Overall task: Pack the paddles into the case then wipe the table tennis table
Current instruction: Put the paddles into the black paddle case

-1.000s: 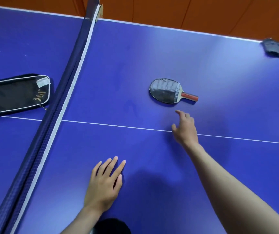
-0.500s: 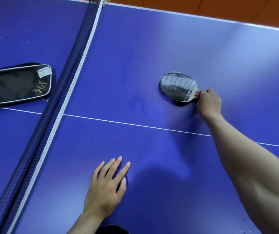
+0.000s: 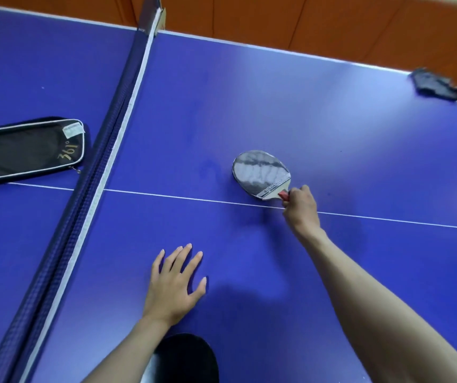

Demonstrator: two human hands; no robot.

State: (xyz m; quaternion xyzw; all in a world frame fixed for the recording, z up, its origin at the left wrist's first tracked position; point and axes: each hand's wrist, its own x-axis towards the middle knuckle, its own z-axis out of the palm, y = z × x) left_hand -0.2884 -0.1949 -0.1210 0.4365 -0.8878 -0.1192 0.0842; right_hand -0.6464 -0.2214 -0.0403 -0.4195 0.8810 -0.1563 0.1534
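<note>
Flat on the blue table [image 3: 318, 111], the left hand [image 3: 176, 286] rests with fingers spread, while the right hand [image 3: 301, 207] grips the red handle of the paddle [image 3: 260, 172] over the white centre line. Left of the net [image 3: 94, 172], the black case [image 3: 25, 150] lies on the table. At the far right corner sits a dark cloth [image 3: 437, 85].

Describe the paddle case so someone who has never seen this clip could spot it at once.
Start at the dark blue net with the white top band that crosses the blue table tennis table. The flat black zipped paddle case lies alone on the half to its left, just above the white centre line. Its pale piping, gold "361°" print and white label mark it out from the crumpled dark cloth at the far right corner.
</note>
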